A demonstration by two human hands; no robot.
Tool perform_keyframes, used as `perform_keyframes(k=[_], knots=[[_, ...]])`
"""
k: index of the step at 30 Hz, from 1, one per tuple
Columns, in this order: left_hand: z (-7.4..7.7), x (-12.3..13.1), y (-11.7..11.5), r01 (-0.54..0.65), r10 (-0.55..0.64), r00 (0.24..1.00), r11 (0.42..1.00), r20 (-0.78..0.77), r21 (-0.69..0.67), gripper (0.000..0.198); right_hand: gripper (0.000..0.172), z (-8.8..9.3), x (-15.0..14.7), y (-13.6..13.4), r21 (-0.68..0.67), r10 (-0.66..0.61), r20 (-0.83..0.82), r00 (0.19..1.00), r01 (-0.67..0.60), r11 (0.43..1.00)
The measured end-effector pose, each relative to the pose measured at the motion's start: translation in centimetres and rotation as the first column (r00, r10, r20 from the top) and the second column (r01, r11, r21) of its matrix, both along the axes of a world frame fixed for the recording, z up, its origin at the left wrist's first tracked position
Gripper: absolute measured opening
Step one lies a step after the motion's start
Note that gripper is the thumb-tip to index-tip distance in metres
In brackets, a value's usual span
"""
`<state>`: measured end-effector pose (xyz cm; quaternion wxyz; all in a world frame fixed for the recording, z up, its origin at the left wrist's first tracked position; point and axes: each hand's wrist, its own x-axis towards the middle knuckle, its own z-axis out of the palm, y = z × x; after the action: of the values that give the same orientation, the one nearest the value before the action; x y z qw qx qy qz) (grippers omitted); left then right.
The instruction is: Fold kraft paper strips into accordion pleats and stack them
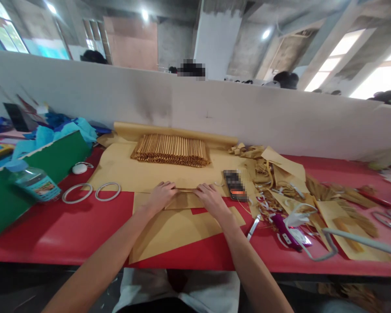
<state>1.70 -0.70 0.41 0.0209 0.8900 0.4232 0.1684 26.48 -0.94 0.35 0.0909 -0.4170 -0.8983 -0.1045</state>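
Both my hands rest on a small folded piece of tan paper (185,201) lying on larger tan sheets (169,230) on the red table (68,230). My left hand (161,194) presses the left end of the fold with curled fingers. My right hand (210,196) pinches the right end the same way. Behind the fold, a neat row of rolled tan paper sticks (171,150) lies on a wide tan sheet.
A phone (235,185) lies right of my hands, then paper scraps (280,178), a purple tool (285,232) and a metal blade (253,227). Left: two white rings (108,191), a plastic bottle (35,182), a green board (35,174), blue paper. A white partition (195,108) backs the table.
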Motion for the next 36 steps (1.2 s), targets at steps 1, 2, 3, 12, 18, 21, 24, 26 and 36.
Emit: perform_keyframes(k=[1, 2, 3, 12, 18, 21, 24, 26, 36], knots=[[0.0, 0.1, 0.0, 0.001, -0.001, 1.0, 1.0, 0.003, -0.002, 0.024, 0.031, 0.0, 0.0, -0.1, -0.002, 0.012, 0.004, 1.0, -0.012, 1.0], [-0.1, 0.1, 0.0, 0.001, -0.001, 1.0, 1.0, 0.009, -0.004, 0.024, 0.029, 0.0, -0.1, -0.1, -0.005, 0.02, 0.005, 1.0, -0.019, 1.0], [-0.1, 0.2, 0.0, 0.0, 0.0, 1.0, 1.0, 0.018, -0.005, 0.023, 0.026, -0.1, -0.2, -0.2, -0.007, 0.022, 0.0, 1.0, -0.022, 1.0], [-0.8, 0.9, 0.1, -0.03, 0.033, 0.994, 0.999, 0.103, -0.031, 0.017, 0.021, -0.5, -2.7, 0.0, -0.042, -0.104, -0.153, 0.983, 0.099, 0.994], [-0.5, 0.7, 0.0, -0.014, 0.026, 0.986, 0.997, 0.163, -0.077, 0.016, 0.015, -0.7, -3.1, -0.1, -0.095, -0.091, -0.23, 0.969, 0.071, 0.993], [-0.4, 0.6, -0.2, -0.022, 0.04, 0.981, 0.995, 0.189, -0.096, 0.012, 0.013, -0.7, -2.6, -0.2, -0.125, -0.09, -0.267, 0.959, 0.058, 0.99], [-0.4, 0.6, -0.2, -0.023, 0.047, 0.978, 0.993, 0.203, -0.118, 0.012, 0.012, -0.7, -2.5, -0.3, -0.151, -0.091, -0.28, 0.956, 0.05, 0.987], [-0.5, 0.8, -0.3, -0.023, 0.049, 0.978, 0.991, 0.205, -0.129, 0.012, 0.009, -0.6, -2.7, -0.4, -0.159, -0.076, -0.289, 0.954, 0.03, 0.987], [0.2, 0.1, -0.4, -0.03, 0.063, 0.975, 0.988, 0.215, -0.154, 0.012, 0.008, -0.5, -3.5, -0.2, -0.214, -0.105, -0.341, 0.934, 0.032, 0.976]])
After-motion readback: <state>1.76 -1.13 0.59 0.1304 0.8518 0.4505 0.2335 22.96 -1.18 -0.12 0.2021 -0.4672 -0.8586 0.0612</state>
